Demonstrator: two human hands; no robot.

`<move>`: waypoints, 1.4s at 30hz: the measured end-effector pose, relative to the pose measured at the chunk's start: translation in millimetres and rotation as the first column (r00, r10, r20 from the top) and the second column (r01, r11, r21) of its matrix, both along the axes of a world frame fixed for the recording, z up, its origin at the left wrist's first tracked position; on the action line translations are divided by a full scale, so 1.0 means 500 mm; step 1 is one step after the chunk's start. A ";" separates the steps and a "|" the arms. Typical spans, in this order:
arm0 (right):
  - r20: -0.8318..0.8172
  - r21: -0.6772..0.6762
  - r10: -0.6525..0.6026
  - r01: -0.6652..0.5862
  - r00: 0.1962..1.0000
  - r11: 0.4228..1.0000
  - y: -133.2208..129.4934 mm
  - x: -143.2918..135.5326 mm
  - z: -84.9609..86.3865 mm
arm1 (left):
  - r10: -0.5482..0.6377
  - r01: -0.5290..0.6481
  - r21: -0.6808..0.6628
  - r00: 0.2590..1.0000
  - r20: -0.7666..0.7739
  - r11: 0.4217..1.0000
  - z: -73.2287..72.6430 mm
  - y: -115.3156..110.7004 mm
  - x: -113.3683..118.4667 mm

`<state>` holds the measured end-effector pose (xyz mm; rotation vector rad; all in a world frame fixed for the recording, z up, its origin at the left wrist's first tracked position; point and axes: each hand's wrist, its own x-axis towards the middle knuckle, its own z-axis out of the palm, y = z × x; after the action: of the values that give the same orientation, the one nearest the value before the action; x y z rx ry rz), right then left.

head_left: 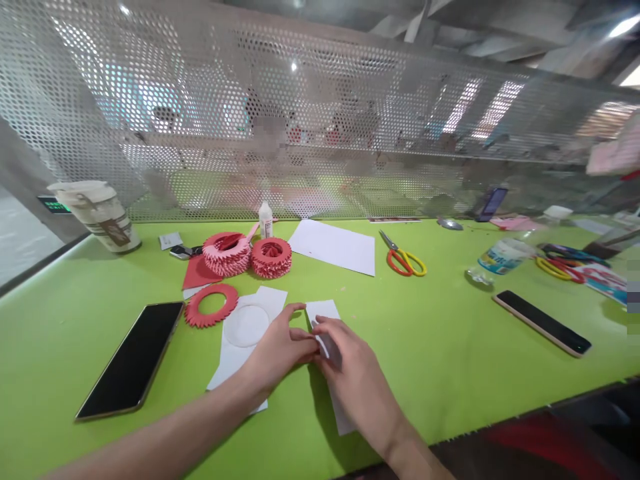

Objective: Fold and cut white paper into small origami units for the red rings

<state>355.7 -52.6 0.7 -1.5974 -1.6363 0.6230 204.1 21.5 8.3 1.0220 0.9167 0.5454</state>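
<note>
Right hand [361, 373] holds paper [325, 309], long axis seemingly forward.

Bright and even here, the light spreading flat over the green table [440, 393] in front of the mesh screen [320, 153]! Above the screen's right end, a ceiling lamp [624, 27] blows out to white. Sharp glints prick the mesh; behind it, everything melts into murky blur. In front of it, a soft shadow drops from the right hand [360, 373]. And look, wide-lens stretch: at the screen's left end the cup [103, 217] leans outward!
</note>
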 end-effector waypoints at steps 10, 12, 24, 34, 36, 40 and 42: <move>-0.598 -0.134 -0.084 0.004 0.797 0.991 0.003 0.018 0.003 | 0.014 -0.007 0.077 0.996 -0.094 0.997 -0.003 0.001 0.017; -0.574 -0.101 -0.091 0.040 0.814 0.994 0.001 0.015 0.011 | 0.027 -0.011 0.123 0.991 -0.129 0.992 -0.005 0.004 0.012; -0.184 -0.012 -0.029 0.027 0.983 1.000 -0.029 -0.019 0.038 | 0.035 -0.002 0.245 0.991 -0.129 0.969 0.033 -0.016 -0.017; -0.520 -0.172 0.021 -0.129 0.854 0.977 -0.044 -0.016 0.096 | -0.326 0.276 0.203 0.903 0.280 0.939 0.068 -0.035 -0.047; -0.541 -0.162 0.039 -0.150 0.840 0.975 -0.049 -0.020 0.104 | -0.354 0.308 0.190 0.882 0.311 0.932 0.064 -0.037 -0.051; -0.564 -0.141 0.098 -0.213 0.820 0.967 -0.053 -0.025 0.117 | -0.354 0.307 0.182 0.859 0.369 0.934 0.054 -0.036 -0.054; -0.554 -0.138 0.118 -0.231 0.824 0.963 -0.051 -0.028 0.124 | -0.349 0.301 0.182 0.860 0.373 0.936 0.048 -0.034 -0.056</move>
<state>341.9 -78.2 62.7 -1.2428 -1.3197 1.2487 175.9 4.4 32.1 1.0928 0.3376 0.4996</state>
